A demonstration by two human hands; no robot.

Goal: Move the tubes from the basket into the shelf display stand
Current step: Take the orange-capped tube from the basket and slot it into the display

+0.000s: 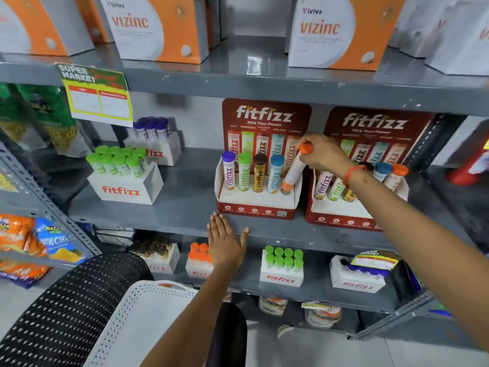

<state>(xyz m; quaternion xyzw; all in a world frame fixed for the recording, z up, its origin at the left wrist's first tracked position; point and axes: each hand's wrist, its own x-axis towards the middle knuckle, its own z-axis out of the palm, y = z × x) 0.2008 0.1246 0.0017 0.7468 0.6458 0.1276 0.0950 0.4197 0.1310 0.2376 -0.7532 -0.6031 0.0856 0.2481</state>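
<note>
Four tubes standing; right hand pinching fifth tube, tilting into stand; left hand fingers spread. Needing straightening, pushing down.

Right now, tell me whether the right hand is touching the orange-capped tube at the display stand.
Touching. The head view shows the right hand wrapped around the top of the orange-capped tube, fingers closed just under the cap, with its lower end in the display stand.
</note>
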